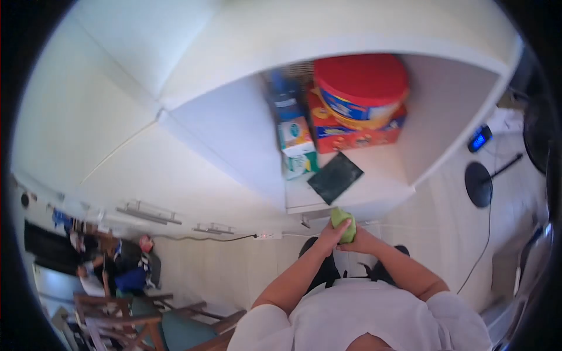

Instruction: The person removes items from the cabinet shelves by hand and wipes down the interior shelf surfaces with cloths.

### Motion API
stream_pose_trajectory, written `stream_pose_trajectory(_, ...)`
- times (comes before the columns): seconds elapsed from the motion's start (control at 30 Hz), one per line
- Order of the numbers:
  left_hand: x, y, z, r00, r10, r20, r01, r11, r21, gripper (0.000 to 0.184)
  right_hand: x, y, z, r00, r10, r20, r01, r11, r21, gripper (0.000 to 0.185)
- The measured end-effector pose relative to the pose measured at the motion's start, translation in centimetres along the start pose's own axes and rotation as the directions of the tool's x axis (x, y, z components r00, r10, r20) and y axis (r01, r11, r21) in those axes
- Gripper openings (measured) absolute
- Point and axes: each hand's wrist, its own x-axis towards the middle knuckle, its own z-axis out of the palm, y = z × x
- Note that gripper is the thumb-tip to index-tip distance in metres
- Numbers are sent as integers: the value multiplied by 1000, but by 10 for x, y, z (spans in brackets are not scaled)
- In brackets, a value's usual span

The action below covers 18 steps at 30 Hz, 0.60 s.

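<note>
In front of my body, below the front edge of an open cabinet shelf [386, 161], I hold a small light green, cloth-like bundle [344, 224]. My left hand [332, 236] is closed around its left side. From the right, my right hand [362, 240] grips its lower part, with fingers partly hidden. Just above the bundle, a dark flat square packet [335, 178] lies tilted on the shelf near its front edge.
On the shelf are a red-lidded tub [360, 88] on a red box [357, 139], and white-green cartons [297, 146]. Closed drawers [149, 213] are at left, above a power strip [269, 234] with its cord. A chair [175, 322] stands lower left; a round-based stand [479, 184] is right.
</note>
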Motion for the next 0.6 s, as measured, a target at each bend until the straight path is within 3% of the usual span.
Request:
stream_pose_trajectory(0.03,-9,2,7,998,39,-41,-40,999,-6,71,-8,-3,-6,997,-38,70,41,998,-41,100)
stream_pose_trajectory(0.13,-28,-4,6,989,134,-70,-141,983,-116,54,-39,-5,-14,992,-123,-14,123,991,54,89)
stream_pose_trajectory(0.23,-51,5,0,977,169,-133,-196,953,-231,46,-72,-33,-29,995,-40,-95,80,878,472,72)
stream_pose_trajectory(0.43,-105,47,-11,961,246,-130,-276,892,-358,41,-54,-43,-86,896,-48,-441,291,814,502,54)
stream_pose_trajectory(0.5,-106,57,-16,960,232,-159,-277,880,-387,40,-37,-87,-114,806,-5,-592,355,805,476,52)
stream_pose_trajectory(0.6,-100,70,-22,957,252,-141,-289,853,-434,38,-13,-166,-160,678,96,-729,480,694,538,64)
